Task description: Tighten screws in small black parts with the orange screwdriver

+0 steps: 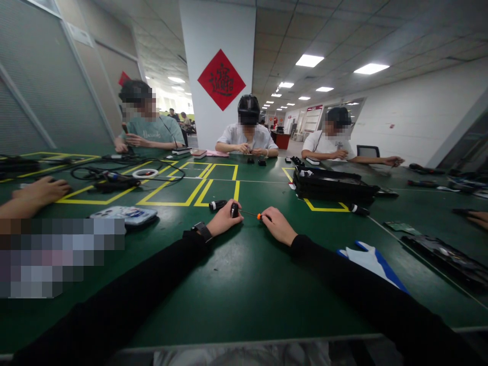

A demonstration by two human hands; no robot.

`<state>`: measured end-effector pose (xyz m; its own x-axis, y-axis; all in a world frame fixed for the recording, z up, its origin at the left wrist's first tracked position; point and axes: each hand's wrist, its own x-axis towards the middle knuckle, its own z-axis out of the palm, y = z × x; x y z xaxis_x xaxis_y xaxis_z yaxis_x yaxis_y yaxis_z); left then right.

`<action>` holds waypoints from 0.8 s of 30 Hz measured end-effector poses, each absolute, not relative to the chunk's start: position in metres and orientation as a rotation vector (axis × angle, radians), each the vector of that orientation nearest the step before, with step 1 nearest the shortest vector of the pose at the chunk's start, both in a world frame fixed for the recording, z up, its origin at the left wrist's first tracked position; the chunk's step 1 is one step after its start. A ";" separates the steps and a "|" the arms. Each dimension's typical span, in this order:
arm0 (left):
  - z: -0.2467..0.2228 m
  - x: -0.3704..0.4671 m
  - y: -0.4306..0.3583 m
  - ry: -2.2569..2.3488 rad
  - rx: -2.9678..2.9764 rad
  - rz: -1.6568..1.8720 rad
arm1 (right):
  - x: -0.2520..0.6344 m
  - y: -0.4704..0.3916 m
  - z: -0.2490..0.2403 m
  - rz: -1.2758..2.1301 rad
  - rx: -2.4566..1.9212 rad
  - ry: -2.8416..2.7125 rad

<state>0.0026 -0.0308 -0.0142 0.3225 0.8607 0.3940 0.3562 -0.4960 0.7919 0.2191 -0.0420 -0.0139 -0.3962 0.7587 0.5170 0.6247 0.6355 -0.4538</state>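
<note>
My left hand point(225, 218), with a dark watch point(203, 232) at its wrist, is closed around a small black part point(234, 209) above the green table point(236, 284). My right hand point(278, 224) pinches a small orange piece point(260, 216). A thin metal shaft point(248, 213) runs between the black part and the orange piece, so the two hands are a short way apart. Just beyond my left hand lies a black cylindrical object point(217, 205) with a pale end.
A black tray point(335, 185) stands at the back right, near a black-handled tool point(359, 210). Blue-and-white gloves point(371, 262) lie right; a patterned case point(127, 216) and cables point(110, 178) lie left. Three people sit opposite, and another person's hand point(49, 190) rests at left.
</note>
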 end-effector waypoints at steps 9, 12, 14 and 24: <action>-0.016 0.001 -0.030 1.066 2.009 1.109 | 0.219 -0.044 -0.016 0.301 -1.016 -2.094; -0.017 0.001 -0.030 1.076 2.013 1.112 | 0.218 -0.043 -0.016 0.281 -1.063 -2.100; -0.018 0.001 -0.029 1.068 2.019 1.115 | 0.218 -0.042 -0.016 0.252 -1.087 -2.129; -0.013 0.002 -0.031 1.136 1.990 1.128 | 0.219 -0.045 -0.014 0.300 -1.001 -2.125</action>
<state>0.0021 -0.0314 -0.0133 0.2800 0.8800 0.3837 0.3901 -0.4695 0.7921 0.2193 -0.0451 -0.0140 -0.4088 0.7392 0.5352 0.5621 0.6659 -0.4905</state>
